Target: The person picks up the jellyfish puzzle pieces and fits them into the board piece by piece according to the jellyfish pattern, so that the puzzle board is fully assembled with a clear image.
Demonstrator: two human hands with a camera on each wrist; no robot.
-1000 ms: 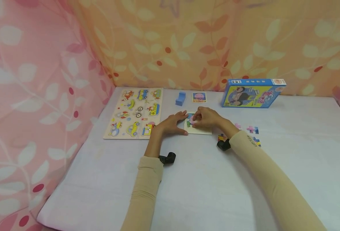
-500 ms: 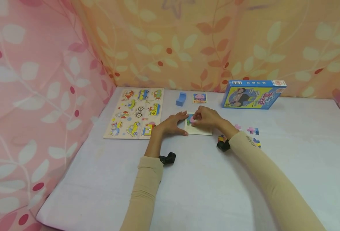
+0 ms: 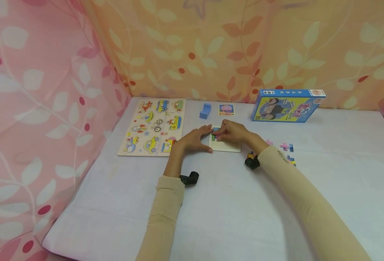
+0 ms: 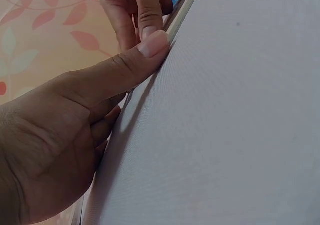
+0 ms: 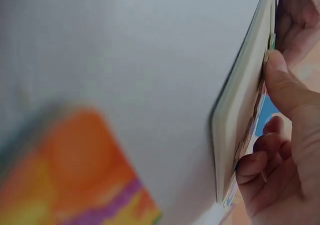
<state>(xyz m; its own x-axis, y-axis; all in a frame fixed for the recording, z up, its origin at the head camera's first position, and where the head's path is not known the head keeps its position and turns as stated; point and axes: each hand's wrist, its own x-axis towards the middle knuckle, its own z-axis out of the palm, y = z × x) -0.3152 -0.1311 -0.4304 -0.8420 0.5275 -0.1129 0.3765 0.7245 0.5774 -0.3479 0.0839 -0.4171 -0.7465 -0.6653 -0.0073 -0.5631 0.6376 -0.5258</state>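
Note:
A small cream puzzle tray (image 3: 228,148) lies flat on the table, with a blue, green and pink picture area at its upper left. My left hand (image 3: 194,139) rests against the tray's left side, thumb near the front corner and fingers spread toward the back. My right hand (image 3: 233,131) is over the tray, index finger and thumb together on a small puzzle piece (image 3: 214,137) mostly hidden by the fingers. In the right wrist view the right thumb touches the edge of the picture area, and the other fingers curl beside the tray (image 5: 237,105).
A wooden vehicle puzzle board (image 3: 153,127) lies at the left. Behind the tray are a blue block (image 3: 205,111) and a picture card (image 3: 226,110). A blue and yellow box (image 3: 286,106) stands at back right. Loose jigsaw pieces (image 3: 287,146) lie near the right forearm.
The right index finger has stretched forward and left over the tray, and less of the pink piece shows. The left hand keeps its place.

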